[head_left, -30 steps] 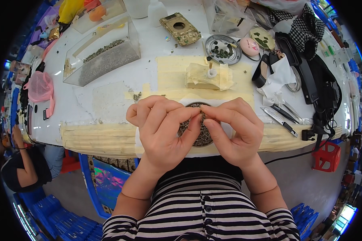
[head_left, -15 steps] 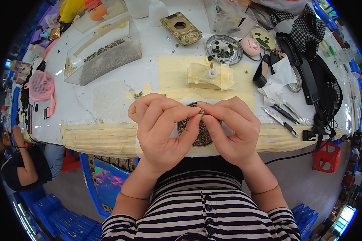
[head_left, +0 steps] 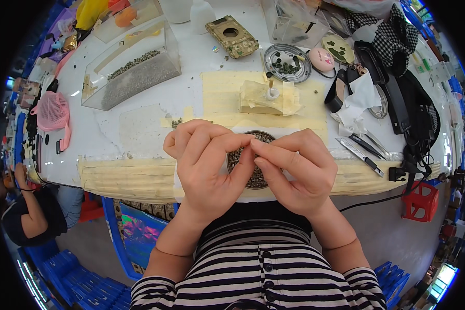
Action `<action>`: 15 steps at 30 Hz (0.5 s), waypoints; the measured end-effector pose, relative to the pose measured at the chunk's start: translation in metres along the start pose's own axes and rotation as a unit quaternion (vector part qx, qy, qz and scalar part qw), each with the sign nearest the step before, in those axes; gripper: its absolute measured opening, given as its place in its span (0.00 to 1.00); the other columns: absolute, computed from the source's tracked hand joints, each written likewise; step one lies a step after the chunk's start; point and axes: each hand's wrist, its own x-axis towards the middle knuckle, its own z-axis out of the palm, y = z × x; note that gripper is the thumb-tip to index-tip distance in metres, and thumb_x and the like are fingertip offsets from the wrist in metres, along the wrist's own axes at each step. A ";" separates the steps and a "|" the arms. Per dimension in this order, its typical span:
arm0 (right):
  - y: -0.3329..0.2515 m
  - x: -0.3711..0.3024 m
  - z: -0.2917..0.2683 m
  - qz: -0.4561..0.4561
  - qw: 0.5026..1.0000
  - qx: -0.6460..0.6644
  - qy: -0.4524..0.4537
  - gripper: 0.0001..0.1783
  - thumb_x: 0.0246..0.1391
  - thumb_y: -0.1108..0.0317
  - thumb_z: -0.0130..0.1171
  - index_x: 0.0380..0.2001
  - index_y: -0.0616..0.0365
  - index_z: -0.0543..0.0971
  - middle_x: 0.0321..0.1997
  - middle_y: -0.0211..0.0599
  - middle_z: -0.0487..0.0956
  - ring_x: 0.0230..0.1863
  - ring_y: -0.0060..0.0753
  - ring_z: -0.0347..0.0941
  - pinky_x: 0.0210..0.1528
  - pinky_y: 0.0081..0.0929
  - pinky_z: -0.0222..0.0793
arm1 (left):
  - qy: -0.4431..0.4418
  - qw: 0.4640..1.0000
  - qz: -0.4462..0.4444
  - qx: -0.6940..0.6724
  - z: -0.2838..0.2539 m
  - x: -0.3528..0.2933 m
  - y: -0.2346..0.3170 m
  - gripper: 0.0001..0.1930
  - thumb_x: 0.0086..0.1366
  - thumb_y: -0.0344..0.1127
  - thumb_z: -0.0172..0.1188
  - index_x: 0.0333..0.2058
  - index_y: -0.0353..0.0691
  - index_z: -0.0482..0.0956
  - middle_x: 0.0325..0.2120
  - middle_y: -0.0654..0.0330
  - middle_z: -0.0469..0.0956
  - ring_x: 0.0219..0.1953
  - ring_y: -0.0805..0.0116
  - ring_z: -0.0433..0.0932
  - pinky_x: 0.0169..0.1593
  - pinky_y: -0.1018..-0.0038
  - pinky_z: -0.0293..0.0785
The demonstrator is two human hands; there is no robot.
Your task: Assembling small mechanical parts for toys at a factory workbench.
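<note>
My left hand (head_left: pixel 206 168) and my right hand (head_left: pixel 297 170) meet fingertip to fingertip over a round dish (head_left: pixel 257 178) full of tiny grey-brown parts. Both hands are closed in a pinch. Whatever sits between the fingertips is too small and too covered to name. The dish rests on white paper near the table's front edge, partly hidden by my fingers. Just beyond stands a block wrapped in yellowish tape (head_left: pixel 263 103) with a small white ring on top.
A clear bin of small grey parts (head_left: pixel 134 82) lies at the far left, a camouflage toy tank hull (head_left: pixel 232 39) at the back. On the right are a metal dish of green pieces (head_left: pixel 287 64), a utility knife (head_left: pixel 360 156) and tweezers (head_left: pixel 377 144). Another person (head_left: pixel 33 212) sits at the left.
My right fingertips have shifted slightly, with the index finger now against the left fingertips and the thumb a little lower and apart. The left hand has barely moved.
</note>
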 end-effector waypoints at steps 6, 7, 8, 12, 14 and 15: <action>0.000 0.001 0.000 0.065 0.998 0.000 0.001 0.16 0.43 0.76 0.72 0.39 0.58 0.87 0.28 0.32 0.80 0.26 0.32 0.73 0.29 0.26 0.67 | 0.012 1.000 -0.004 -0.023 -0.001 0.000 0.001 0.10 0.48 0.30 0.72 0.31 0.47 0.84 0.28 0.68 0.77 0.38 0.64 0.72 0.46 0.68 0.57; -0.001 0.001 0.001 0.073 0.997 0.006 -0.004 0.15 0.43 0.76 0.72 0.39 0.58 0.87 0.28 0.33 0.81 0.27 0.32 0.73 0.29 0.26 0.67 | 0.012 1.000 -0.005 -0.025 -0.002 0.001 0.001 0.10 0.48 0.30 0.73 0.31 0.47 0.84 0.28 0.68 0.77 0.38 0.64 0.72 0.47 0.68 0.57; -0.001 0.001 0.000 0.081 0.997 0.018 -0.011 0.15 0.44 0.77 0.71 0.39 0.59 0.87 0.28 0.33 0.81 0.27 0.33 0.73 0.30 0.26 0.68 | 0.012 1.000 -0.004 -0.025 -0.002 0.000 0.001 0.10 0.48 0.30 0.73 0.31 0.47 0.84 0.28 0.68 0.77 0.38 0.64 0.72 0.47 0.68 0.57; 0.001 -0.001 -0.002 0.088 0.995 0.036 -0.017 0.15 0.45 0.77 0.71 0.39 0.59 0.87 0.29 0.34 0.81 0.27 0.33 0.74 0.30 0.27 0.69 | 0.014 1.000 0.003 -0.022 -0.001 -0.001 0.001 0.10 0.48 0.30 0.73 0.31 0.47 0.84 0.28 0.69 0.77 0.39 0.64 0.72 0.47 0.67 0.57; 0.000 0.000 -0.003 0.079 0.996 0.030 -0.010 0.15 0.44 0.77 0.71 0.39 0.59 0.87 0.29 0.34 0.81 0.28 0.33 0.74 0.30 0.27 0.69 | 0.015 1.000 0.007 -0.013 -0.001 0.000 0.001 0.10 0.48 0.30 0.73 0.31 0.47 0.84 0.28 0.69 0.76 0.38 0.64 0.72 0.47 0.67 0.56; -0.001 0.001 -0.004 0.073 0.997 0.025 -0.007 0.15 0.44 0.77 0.71 0.39 0.59 0.87 0.29 0.33 0.81 0.28 0.32 0.74 0.30 0.27 0.69 | 0.015 1.000 0.009 -0.008 0.000 0.000 0.001 0.10 0.48 0.30 0.73 0.31 0.47 0.84 0.28 0.69 0.76 0.38 0.64 0.72 0.46 0.67 0.56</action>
